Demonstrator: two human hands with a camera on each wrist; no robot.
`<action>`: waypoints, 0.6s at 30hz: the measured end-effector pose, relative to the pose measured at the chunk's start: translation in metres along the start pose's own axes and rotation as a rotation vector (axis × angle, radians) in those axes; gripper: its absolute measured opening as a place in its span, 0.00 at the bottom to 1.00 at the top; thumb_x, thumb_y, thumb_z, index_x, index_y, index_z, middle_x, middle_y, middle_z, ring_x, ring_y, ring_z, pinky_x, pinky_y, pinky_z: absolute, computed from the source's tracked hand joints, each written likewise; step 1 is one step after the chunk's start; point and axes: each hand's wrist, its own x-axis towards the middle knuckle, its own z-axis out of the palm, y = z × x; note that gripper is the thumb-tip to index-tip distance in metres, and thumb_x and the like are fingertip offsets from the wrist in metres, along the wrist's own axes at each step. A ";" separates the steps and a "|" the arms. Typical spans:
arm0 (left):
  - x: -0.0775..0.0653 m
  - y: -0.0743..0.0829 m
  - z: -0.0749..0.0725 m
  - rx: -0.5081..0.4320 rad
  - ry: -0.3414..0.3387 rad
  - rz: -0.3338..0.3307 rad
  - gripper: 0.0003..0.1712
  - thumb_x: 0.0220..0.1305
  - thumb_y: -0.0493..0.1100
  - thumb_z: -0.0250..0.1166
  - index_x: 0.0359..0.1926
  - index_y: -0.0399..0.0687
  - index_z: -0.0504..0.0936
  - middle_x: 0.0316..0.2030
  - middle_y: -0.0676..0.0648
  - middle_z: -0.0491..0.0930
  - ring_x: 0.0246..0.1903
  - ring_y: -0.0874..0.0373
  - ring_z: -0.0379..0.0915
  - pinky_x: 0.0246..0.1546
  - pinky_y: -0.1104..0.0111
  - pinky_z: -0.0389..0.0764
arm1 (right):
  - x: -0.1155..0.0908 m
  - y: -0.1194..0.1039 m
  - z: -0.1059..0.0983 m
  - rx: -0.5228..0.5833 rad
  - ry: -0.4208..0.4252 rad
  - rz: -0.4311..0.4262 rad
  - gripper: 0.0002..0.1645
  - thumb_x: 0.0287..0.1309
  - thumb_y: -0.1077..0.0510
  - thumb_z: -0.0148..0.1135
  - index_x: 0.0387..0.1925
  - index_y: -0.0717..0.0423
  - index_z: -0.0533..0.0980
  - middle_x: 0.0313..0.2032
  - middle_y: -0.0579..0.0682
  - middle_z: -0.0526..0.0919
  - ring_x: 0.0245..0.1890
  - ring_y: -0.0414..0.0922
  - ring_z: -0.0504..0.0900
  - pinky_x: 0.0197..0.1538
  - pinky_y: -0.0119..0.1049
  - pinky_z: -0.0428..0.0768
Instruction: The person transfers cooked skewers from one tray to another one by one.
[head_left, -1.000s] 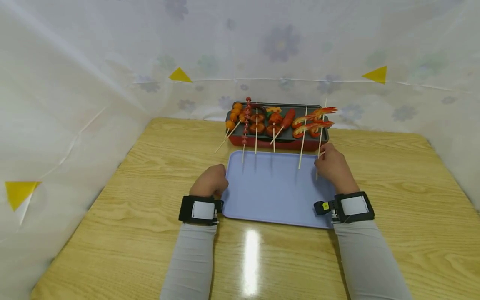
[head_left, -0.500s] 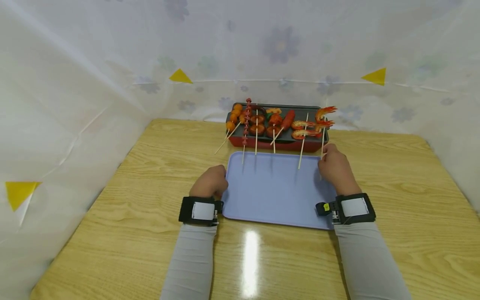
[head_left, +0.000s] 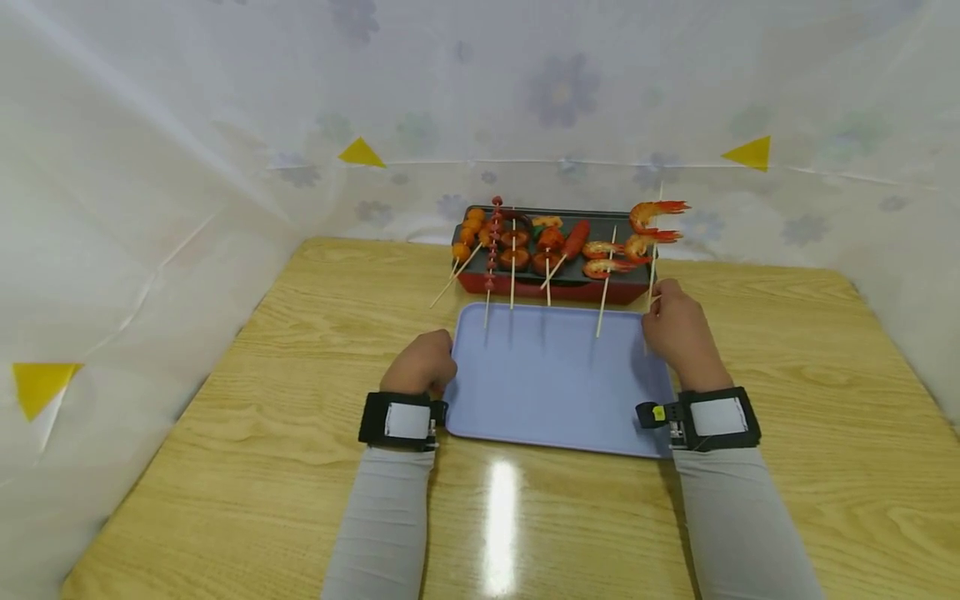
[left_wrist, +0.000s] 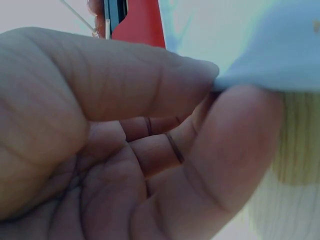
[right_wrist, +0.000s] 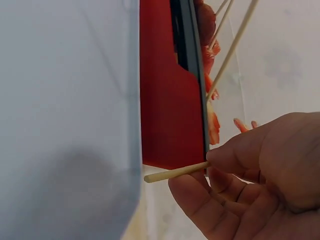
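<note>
My left hand (head_left: 420, 362) pinches the left rim of a lavender tray (head_left: 555, 379) between thumb and finger; the left wrist view shows the tray edge (left_wrist: 270, 82) between them. With thumb and fingertips, my right hand (head_left: 682, 333) holds the bare stick of a shrimp skewer (head_left: 651, 218). That skewer's two shrimp are over the right end of a red and black tabletop grill (head_left: 555, 290). In the right wrist view the stick's blunt end (right_wrist: 162, 176) pokes out past my fingers. Another shrimp skewer (head_left: 606, 268) lies on the grill just left of it.
Several more skewers lie on the grill: orange balls (head_left: 472, 225), small red pieces (head_left: 492, 242), brown round slices (head_left: 514, 250) and a red sausage (head_left: 576, 240). Their sticks jut over the grill's front, some above the tray. A flowered curtain (head_left: 562, 92) hangs behind the wooden table (head_left: 322, 333).
My right hand has shifted right with its shrimp skewer, whose shrimp have come apart from the neighbouring skewer and stand further right and higher. My left hand and the tray stay in place.
</note>
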 end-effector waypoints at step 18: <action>0.002 0.000 0.001 0.001 -0.013 -0.026 0.08 0.50 0.25 0.56 0.30 0.39 0.74 0.28 0.43 0.75 0.26 0.51 0.70 0.20 0.66 0.70 | -0.014 -0.014 -0.016 -0.034 -0.029 -0.062 0.23 0.60 0.69 0.48 0.56 0.80 0.64 0.38 0.68 0.76 0.34 0.59 0.75 0.34 0.51 0.73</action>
